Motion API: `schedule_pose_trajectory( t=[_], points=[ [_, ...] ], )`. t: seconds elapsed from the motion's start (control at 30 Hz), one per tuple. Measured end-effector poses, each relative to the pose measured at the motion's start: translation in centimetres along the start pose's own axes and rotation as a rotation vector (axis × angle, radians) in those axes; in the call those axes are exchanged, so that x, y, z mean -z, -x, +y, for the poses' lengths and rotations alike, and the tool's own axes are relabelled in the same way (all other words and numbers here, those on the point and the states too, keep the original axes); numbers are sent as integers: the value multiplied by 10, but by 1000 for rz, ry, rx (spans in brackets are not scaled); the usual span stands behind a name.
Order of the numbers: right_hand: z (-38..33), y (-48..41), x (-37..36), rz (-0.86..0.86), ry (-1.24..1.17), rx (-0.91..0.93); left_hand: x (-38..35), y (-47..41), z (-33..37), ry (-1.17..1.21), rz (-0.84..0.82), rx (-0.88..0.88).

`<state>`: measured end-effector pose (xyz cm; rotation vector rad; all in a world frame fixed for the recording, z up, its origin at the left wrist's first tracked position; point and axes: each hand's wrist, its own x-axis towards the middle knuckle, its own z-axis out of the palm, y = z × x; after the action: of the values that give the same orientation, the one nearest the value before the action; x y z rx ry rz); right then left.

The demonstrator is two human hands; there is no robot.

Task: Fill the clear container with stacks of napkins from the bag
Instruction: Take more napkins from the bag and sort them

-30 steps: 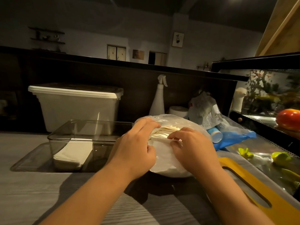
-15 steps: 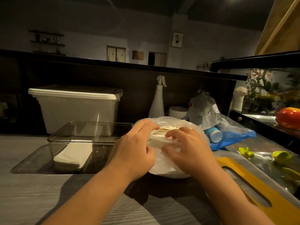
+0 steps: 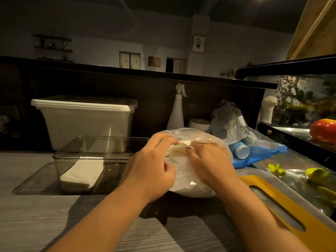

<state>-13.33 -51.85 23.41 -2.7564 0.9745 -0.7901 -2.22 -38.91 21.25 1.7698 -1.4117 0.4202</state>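
Observation:
A clear plastic bag [image 3: 192, 186] full of white napkins [image 3: 179, 149] stands on the grey counter in front of me. My left hand [image 3: 152, 168] grips the bag's left side, its fingers curled over the open top. My right hand [image 3: 209, 160] holds the right side, fingertips pinching at the napkin edges in the opening. Left of the bag sits the clear container [image 3: 72, 148], which holds one stack of white napkins [image 3: 81, 174] at its left end.
A lidded white tub [image 3: 85, 120] stands behind the container. A spray bottle [image 3: 177, 110], a paper roll [image 3: 199, 122] and a blue bag [image 3: 260, 153] crowd the back right. A yellow cutting board [image 3: 291, 211] lies at my right, beside a glass display case [image 3: 300, 113].
My right hand has slid left and up toward the bag's opening, closing the gap with the left fingers. The left hand has barely moved.

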Motion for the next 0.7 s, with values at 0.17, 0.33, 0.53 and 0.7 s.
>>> schedule_pose_trajectory(
  t=[0.17,0.33,0.53,0.7],
  points=[
    [4,0,2,-12,-71,-18,1,0,1,7,1,7],
    [7,6,6,64,-150,1,1,0,1,19,9,13],
    [2,13,9,30,-38,75,-1,0,-1,25,15,14],
    [-2,19,13,28,-9,168,-2,0,-2,60,16,20]
  ],
)
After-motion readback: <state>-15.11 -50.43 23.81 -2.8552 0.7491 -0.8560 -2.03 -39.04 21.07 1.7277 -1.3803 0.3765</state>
